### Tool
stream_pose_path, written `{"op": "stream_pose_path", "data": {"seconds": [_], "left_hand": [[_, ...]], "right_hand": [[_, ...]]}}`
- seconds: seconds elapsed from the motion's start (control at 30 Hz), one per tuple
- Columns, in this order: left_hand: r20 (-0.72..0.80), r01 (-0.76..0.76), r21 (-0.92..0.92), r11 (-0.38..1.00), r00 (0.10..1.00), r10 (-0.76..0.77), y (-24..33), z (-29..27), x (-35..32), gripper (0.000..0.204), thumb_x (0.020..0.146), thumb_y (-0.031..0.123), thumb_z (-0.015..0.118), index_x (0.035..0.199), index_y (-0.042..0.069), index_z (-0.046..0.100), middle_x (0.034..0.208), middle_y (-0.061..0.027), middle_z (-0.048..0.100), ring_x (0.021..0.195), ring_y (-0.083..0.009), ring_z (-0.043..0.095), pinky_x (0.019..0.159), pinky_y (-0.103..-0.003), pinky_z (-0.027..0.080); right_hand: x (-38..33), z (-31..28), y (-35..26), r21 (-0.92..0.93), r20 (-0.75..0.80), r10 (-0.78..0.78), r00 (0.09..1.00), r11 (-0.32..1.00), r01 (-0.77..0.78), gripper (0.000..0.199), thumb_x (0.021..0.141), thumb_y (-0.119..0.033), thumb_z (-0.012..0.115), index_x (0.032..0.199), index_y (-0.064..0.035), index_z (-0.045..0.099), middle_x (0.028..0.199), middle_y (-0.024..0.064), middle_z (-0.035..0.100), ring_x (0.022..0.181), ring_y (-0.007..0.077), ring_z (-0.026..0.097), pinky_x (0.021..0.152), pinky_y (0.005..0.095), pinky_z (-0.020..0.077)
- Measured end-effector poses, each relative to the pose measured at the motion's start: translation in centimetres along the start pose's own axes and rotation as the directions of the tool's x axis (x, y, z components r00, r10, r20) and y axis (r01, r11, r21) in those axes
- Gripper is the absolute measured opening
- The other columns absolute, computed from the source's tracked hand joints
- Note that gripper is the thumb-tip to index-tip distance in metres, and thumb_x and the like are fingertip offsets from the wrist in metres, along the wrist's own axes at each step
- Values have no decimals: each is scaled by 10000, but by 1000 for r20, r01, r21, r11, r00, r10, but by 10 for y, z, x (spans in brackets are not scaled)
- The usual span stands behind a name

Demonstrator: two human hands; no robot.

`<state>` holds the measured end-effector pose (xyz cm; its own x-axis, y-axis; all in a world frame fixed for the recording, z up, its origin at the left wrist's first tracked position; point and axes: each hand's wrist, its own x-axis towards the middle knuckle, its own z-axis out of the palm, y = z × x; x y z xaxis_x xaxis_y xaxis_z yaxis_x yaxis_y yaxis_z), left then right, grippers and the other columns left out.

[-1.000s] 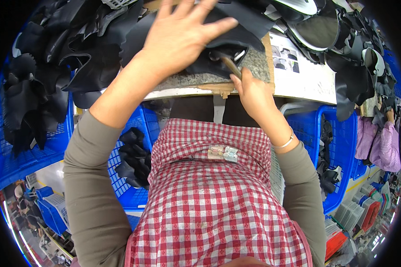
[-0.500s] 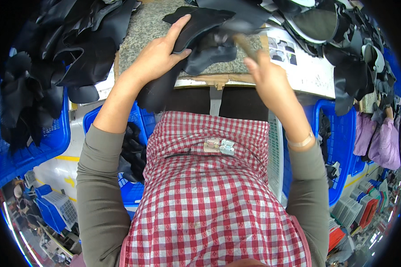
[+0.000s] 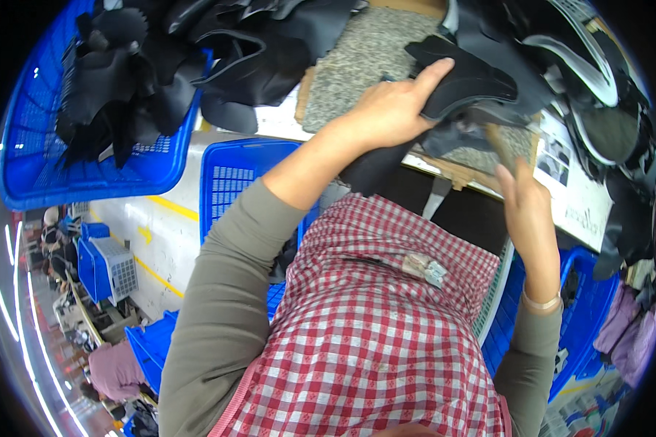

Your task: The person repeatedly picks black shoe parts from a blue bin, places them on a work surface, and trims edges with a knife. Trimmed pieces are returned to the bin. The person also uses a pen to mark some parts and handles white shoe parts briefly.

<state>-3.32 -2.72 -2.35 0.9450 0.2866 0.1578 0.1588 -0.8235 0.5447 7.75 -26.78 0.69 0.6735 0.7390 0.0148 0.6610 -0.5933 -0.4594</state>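
My left hand [image 3: 393,109] holds a black leather piece [image 3: 474,84] on the stone-topped work surface, its index finger stretched along the leather; the other fingers are partly hidden. Part of the black material hangs over the near edge, below my left wrist. In my right hand [image 3: 528,200] is a hammer [image 3: 501,144], gripped by its wooden handle. The hammer's head is smeared by motion, close to the edge of the leather piece. Whether it touches the leather, I cannot tell.
Black leather pieces [image 3: 262,76] lie heaped at the left, with more black and white-edged pieces [image 3: 605,131] at the right. Blue baskets stand at the far left [image 3: 102,191], under the table edge [image 3: 215,175] and at the right [image 3: 587,320]. Another person's purple sleeve [image 3: 619,328] shows at the right.
The view has swung, so the bench and both hands appear farther right and tilted. My left hand stays at the leather, its thumb now hidden. The hammer is still blurred beside it.
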Motion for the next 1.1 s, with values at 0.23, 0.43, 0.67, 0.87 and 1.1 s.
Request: {"op": "stream_pose_path", "data": {"seconds": [0.23, 0.43, 0.67, 0.87, 1.1], "left_hand": [[-171, 26, -58, 998, 985, -36, 4, 1, -40, 896, 890, 174, 737, 1629, 250, 235, 1203, -257, 698, 1037, -487, 676, 872, -539, 543], [44, 564, 150, 812, 816, -576, 14, -101, -250, 920, 813, -39, 701, 1606, 289, 370, 1392, -278, 585, 1309, -437, 566, 1069, -486, 496], [-627, 299, -636, 712, 338, -702, -60, -129, -209, 1005, 875, 484, 814, 1589, -23, 321, 1598, -314, 364, 1488, -493, 352, 1187, -648, 321], [-240, -41, -970, 238, 276, -931, -107, -123, -80, 707, 959, 257, 717, 1478, -79, 375, 1565, -332, 368, 1460, -502, 376, 1040, -854, 301], [-110, -342, -940, 3, 293, -950, -77, -47, -164, 408, 999, 41, 602, 1353, -129, 490, 1295, -306, 582, 1162, -460, 647, 912, -604, 626]], "right_hand": [[-21, 23, 12, 84, 163, -170, 972, 984, 158, 395, 1069, -322, 578, 1094, 73, 576, 801, 336, 638, 817, 551, 625, 687, 552, 483], [-65, -9, 33, 351, 291, -138, 947, 936, 29, 405, 1073, -343, 580, 1033, 59, 551, 701, 258, 551, 646, 444, 528, 630, 462, 458], [-52, 7, 1, 414, 223, -202, 954, 905, 95, 373, 1059, -346, 607, 1021, 23, 567, 734, 254, 574, 681, 453, 587, 630, 459, 471], [-59, 16, -2, 424, 272, -293, 917, 892, 159, 339, 1041, -318, 640, 1042, 16, 583, 685, 246, 598, 647, 450, 643, 568, 456, 479], [-56, 33, 31, 502, 338, -90, 937, 859, -99, 387, 1048, -333, 637, 1046, 47, 566, 729, 269, 595, 684, 458, 631, 616, 446, 492]]}}
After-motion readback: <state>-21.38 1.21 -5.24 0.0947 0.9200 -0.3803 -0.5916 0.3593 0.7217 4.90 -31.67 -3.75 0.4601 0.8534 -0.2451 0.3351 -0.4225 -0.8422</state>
